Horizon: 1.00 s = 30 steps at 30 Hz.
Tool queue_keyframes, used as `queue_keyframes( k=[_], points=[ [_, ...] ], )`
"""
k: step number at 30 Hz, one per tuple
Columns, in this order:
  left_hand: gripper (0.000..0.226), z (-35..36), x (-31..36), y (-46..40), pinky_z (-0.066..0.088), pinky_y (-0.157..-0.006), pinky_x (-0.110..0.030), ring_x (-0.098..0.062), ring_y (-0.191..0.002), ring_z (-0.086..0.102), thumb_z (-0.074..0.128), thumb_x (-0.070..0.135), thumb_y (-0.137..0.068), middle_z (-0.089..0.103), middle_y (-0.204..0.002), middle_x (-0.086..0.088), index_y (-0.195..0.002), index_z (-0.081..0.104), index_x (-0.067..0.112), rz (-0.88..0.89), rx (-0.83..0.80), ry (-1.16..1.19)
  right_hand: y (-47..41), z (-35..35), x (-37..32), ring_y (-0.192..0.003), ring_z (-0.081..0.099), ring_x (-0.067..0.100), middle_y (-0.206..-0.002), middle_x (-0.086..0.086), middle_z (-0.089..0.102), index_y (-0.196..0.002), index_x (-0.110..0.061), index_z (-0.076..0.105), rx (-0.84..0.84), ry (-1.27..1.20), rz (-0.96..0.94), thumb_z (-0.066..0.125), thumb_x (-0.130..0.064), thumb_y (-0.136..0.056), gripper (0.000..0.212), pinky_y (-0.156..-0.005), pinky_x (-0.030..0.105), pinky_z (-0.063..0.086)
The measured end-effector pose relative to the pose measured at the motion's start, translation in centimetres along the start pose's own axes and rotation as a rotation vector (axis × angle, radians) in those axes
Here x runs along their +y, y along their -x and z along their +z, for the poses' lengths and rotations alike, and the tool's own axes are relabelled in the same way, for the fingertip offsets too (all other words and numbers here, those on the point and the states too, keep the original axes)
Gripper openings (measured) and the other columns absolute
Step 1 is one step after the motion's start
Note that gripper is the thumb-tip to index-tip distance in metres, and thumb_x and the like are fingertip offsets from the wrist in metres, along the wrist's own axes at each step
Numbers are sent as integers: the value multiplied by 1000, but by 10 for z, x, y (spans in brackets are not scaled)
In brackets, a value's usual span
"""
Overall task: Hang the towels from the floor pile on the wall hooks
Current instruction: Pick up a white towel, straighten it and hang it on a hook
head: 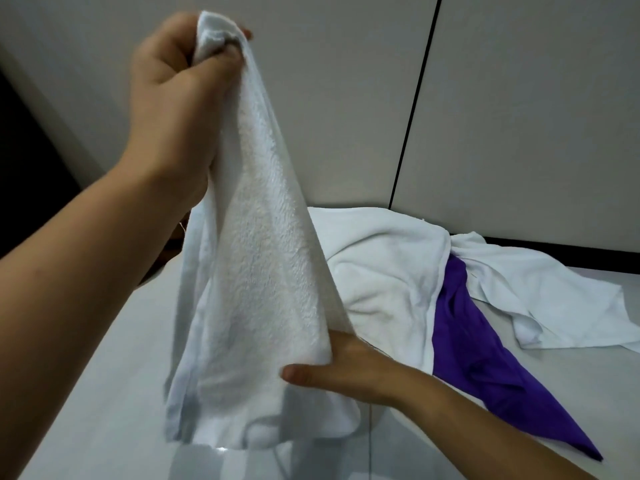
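My left hand [176,98] is raised and closed around the top corner of a white terry towel [256,271], which hangs down in front of me. Lower down, my right hand [343,372] pinches the right edge of the same towel between thumb and fingers. Behind it on the pale floor lies the pile: a large white towel [384,271], a purple cloth [485,355] sticking out from under it, and a thinner white cloth [540,292] to the right. No wall hooks are in view.
A light grey wall [519,98] with a vertical black seam [412,109] rises right behind the pile. A dark opening [20,174] is at the far left. Glossy pale floor [104,393] spreads beneath the hanging towel.
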<state>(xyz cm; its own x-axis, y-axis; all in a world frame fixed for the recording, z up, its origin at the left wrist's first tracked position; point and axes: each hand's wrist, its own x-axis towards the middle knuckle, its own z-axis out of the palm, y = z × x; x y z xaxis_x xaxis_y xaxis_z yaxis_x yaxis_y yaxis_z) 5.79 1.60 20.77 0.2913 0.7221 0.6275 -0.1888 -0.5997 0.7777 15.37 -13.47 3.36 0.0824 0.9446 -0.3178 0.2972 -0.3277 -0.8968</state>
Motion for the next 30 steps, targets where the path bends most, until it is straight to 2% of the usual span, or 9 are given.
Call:
queue_keyframes(
  k=[3,6,9,11,17,20,22,26,30],
  points=[
    [18,-12,-17,-1,42,-69,-18,-1,-70,49,50,16,-84,54,-67,16,-79,60,29,-31,25,-98,5,-31,7,-111,52,1,-116,-22,54,-113,-37,51,176,180,-26,64,-74,-57,68,-92,15,40],
    [19,-21,-38,4,37,-62,-18,-3,-66,43,49,14,-88,47,-71,5,-75,53,28,-74,33,-221,20,-69,9,-99,50,-1,-99,-29,49,-99,-29,49,367,335,15,61,-64,-69,48,-80,15,37],
    [26,-25,-55,14,32,-55,-15,3,-58,36,47,12,-93,39,-66,8,-71,49,26,-134,18,-272,33,-103,12,-76,56,16,-75,-9,58,-79,-16,52,565,658,-30,45,-66,-77,51,-69,32,43],
    [25,-26,-64,18,30,-56,-19,-2,-60,34,47,16,-94,36,-65,8,-71,48,24,-169,11,-283,38,-121,12,-73,57,28,-69,2,58,-75,-12,54,702,848,-88,46,-53,-87,43,-64,36,42],
    [28,-19,-70,19,28,-50,-9,0,-57,31,44,19,-98,34,-65,8,-71,43,26,-186,75,-277,61,-144,-18,-56,58,32,-69,11,62,-92,-5,60,1046,1066,-330,66,-34,-84,31,-54,30,39],
    [28,-12,-68,21,29,-51,-6,4,-55,34,40,22,-99,33,-68,11,-72,38,28,-162,117,-305,67,-145,-33,-69,53,28,-84,8,57,-124,-6,48,1108,961,-284,63,-38,-84,53,-62,34,41],
    [28,-7,-66,23,30,-53,-5,9,-54,36,38,22,-100,34,-70,13,-73,35,29,-138,158,-317,68,-147,-36,-77,58,35,-93,16,61,-131,-4,45,1141,1033,-305,59,-36,-86,57,-65,39,44],
    [27,1,-66,28,32,-56,-6,15,-56,38,36,21,-101,36,-73,14,-75,34,30,-119,204,-332,72,-149,-36,-66,56,37,-85,20,59,-106,4,60,1185,1102,-367,60,-28,-89,36,-58,32,38],
    [29,6,-71,32,32,-57,-6,12,-57,39,37,19,-101,36,-73,14,-74,33,30,-126,202,-325,76,-149,-31,-58,43,29,-74,18,47,-81,7,61,1251,1189,-376,69,-8,-81,16,-49,30,35]
  ],
)
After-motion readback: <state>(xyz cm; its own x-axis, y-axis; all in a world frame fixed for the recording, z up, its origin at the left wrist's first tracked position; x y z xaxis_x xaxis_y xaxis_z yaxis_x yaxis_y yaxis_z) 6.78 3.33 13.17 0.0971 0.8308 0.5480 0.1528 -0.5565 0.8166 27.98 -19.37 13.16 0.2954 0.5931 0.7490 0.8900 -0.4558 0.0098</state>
